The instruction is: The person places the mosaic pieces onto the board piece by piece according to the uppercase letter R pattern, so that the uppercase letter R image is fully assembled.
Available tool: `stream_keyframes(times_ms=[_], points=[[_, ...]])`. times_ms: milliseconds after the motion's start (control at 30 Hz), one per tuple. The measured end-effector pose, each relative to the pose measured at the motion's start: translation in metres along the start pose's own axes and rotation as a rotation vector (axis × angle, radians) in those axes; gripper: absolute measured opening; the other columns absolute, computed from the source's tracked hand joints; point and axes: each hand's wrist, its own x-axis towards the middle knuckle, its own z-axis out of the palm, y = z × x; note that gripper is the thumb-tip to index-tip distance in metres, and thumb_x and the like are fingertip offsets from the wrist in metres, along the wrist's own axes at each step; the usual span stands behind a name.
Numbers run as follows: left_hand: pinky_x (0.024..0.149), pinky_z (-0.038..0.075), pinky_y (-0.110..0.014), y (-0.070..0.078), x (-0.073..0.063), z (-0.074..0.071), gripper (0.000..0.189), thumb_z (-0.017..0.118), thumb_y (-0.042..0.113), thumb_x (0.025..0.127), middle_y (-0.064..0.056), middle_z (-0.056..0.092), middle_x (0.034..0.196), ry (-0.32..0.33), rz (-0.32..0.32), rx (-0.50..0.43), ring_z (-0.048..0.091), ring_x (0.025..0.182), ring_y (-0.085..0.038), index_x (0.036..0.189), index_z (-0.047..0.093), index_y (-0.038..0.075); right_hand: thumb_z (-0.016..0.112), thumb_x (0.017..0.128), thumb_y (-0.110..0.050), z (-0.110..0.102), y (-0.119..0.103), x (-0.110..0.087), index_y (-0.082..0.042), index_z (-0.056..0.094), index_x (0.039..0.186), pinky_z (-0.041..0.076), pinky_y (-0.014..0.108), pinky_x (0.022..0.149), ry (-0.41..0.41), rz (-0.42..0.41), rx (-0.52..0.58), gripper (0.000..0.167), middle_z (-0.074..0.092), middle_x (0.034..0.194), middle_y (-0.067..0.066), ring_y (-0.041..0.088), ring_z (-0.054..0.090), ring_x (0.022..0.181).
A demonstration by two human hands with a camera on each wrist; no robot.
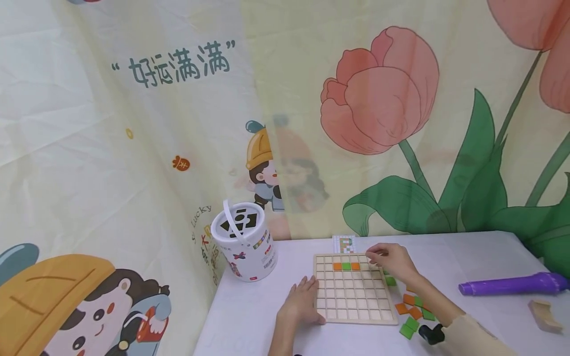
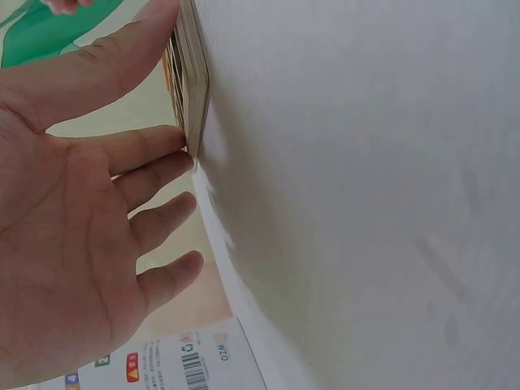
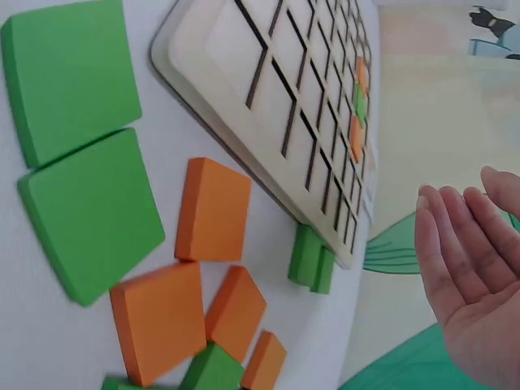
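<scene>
A light wooden grid board (image 1: 356, 296) lies on the table, holding an orange, a green and an orange tile in one row near its far side. Along the board's left edge rests my left hand (image 1: 301, 304), its fingers spread; in the left wrist view the thumb and fingertips (image 2: 185, 136) meet the wooden rim. My right hand (image 1: 394, 262) is over the board's far right corner. In the right wrist view its fingers (image 3: 457, 236) are nearly straight, the thumb stands apart, and no tile shows in it. Loose green tiles (image 1: 408, 327) and orange tiles (image 1: 415, 312) lie right of the board.
A white lidded bucket (image 1: 245, 247) with a handle stands at the back left. Behind the board is a small pattern card (image 1: 345, 244). To the right lie a purple microphone-shaped object (image 1: 512, 285) and a curved wooden block (image 1: 546, 317). A printed curtain (image 1: 303, 74) hangs behind the table.
</scene>
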Motion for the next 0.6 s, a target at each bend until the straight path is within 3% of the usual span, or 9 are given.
stream_keyframes(times_ms=[67, 400, 600], points=[[0.123, 0.033, -0.056, -0.001, 0.000, 0.000, 0.104, 0.097, 0.041, 0.066, -0.011, 0.045, 0.162, 0.000, -0.003, -0.011, 0.037, 0.153, -0.032, 0.152, 0.051, 0.005, 0.074, 0.099, -0.026, -0.006, -0.002, -0.003, -0.004, 0.076, 0.111, 0.065, 0.038, 0.073, 0.006, -0.013, -0.005, 0.025, 0.079, 0.092, 0.005, 0.026, 0.077, 0.085], [0.123, 0.032, -0.057, -0.003, 0.001, 0.001, 0.105, 0.098, 0.041, 0.065, -0.011, 0.045, 0.162, 0.010, -0.008, -0.018, 0.036, 0.153, -0.032, 0.152, 0.052, 0.005, 0.076, 0.097, -0.024, -0.029, -0.002, -0.026, -0.004, 0.076, 0.110, 0.059, 0.025, 0.071, 0.065, -0.042, -0.084, 0.024, 0.078, 0.093, 0.002, 0.024, 0.075, 0.085], [0.122, 0.033, -0.058, -0.002, 0.001, 0.002, 0.105, 0.099, 0.039, 0.063, -0.012, 0.047, 0.161, 0.014, -0.002, -0.031, 0.037, 0.152, -0.034, 0.151, 0.053, 0.004, 0.078, 0.095, -0.020, -0.044, 0.008, -0.042, -0.004, 0.076, 0.112, 0.059, 0.025, 0.071, 0.021, 0.002, -0.135, 0.024, 0.078, 0.098, 0.003, 0.024, 0.073, 0.090]])
